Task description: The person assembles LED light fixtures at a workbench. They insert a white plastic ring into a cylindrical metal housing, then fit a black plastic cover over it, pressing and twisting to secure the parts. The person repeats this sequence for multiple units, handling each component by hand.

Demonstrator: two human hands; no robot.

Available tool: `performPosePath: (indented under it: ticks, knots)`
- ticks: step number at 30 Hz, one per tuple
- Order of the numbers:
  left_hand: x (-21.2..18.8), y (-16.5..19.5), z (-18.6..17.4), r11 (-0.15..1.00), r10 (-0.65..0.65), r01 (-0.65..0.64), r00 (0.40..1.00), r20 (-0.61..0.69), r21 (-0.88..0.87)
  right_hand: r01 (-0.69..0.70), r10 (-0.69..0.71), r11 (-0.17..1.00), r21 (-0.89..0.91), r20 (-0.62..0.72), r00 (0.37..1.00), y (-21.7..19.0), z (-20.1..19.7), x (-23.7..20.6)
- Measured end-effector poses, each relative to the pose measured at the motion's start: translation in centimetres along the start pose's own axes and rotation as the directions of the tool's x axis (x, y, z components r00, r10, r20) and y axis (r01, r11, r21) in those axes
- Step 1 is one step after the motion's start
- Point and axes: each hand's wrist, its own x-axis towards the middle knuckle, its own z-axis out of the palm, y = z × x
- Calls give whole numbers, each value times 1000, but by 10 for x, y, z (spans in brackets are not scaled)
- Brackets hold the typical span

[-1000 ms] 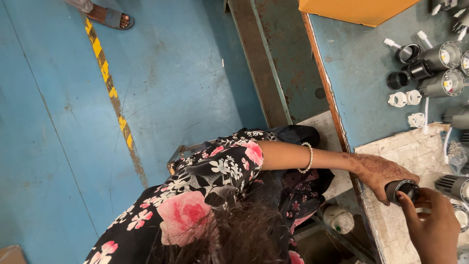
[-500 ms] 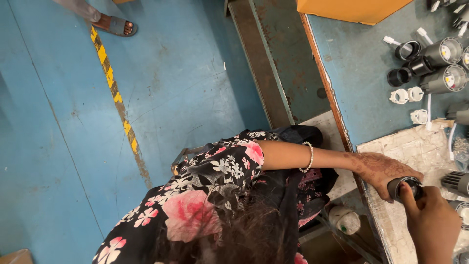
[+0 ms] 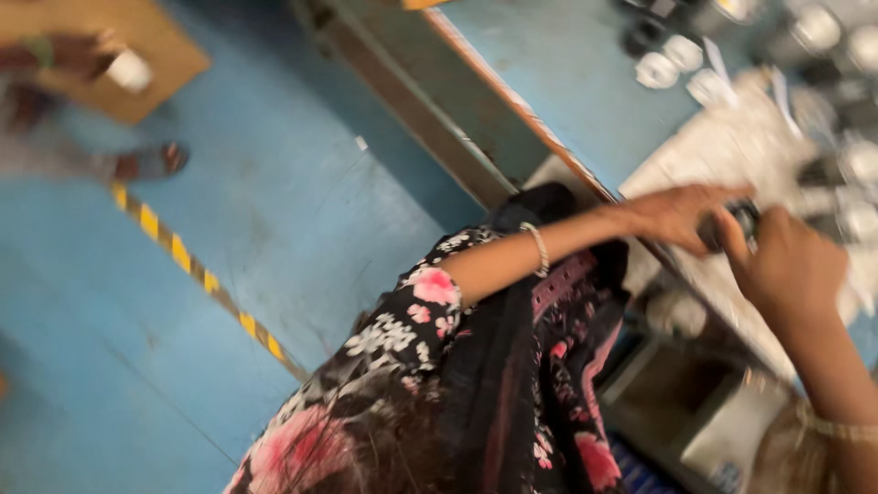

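Note:
The picture is blurred by motion. My left hand (image 3: 681, 215), on an arm with a floral sleeve and a thin bracelet, reaches over the edge of the blue table (image 3: 567, 82) and grips a small black cylindrical part (image 3: 745, 218). My right hand (image 3: 786, 265) closes on the same part from the right, its fingers curled over it. Both hands hold the part above a white sheet (image 3: 732, 146) lying on the table. The part is mostly hidden between the two hands.
Several metal cylinders (image 3: 814, 27) and white caps (image 3: 657, 69) lie on the table behind my hands. A yellow-and-black tape line (image 3: 210, 284) crosses the blue floor. Another person's sandalled foot (image 3: 146, 163) stands near a brown board (image 3: 119, 46). A box (image 3: 722, 439) sits under the table.
The view has swung, so the table and hands now sit higher and further left in frame. Both hands stay closed on the black part. The other person's foot has shifted.

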Motion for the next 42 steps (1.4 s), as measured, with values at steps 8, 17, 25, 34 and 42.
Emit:
performPosePath:
  ticks: [8,17,25,34,42]
  knots:
    - [-13,63,-30,927,-263,321,925,274,-195,-68,57,963,259,50,997,-39,-71,-13]
    - [-45,117,-43,925,-276,359,861,428,-126,73,-118,920,384,96,988,-69,-141,-60]
    - [-63,136,-39,973,-225,206,946,233,103,-119,122,804,582,34,992,-92,-166,-91]
    - [-68,142,-45,935,-342,354,874,346,31,-83,105,715,695,11,994,-101,-161,-95]
    - [-67,133,-47,978,-210,201,931,299,63,-9,38,686,728,-24,999,-99,-170,-91]
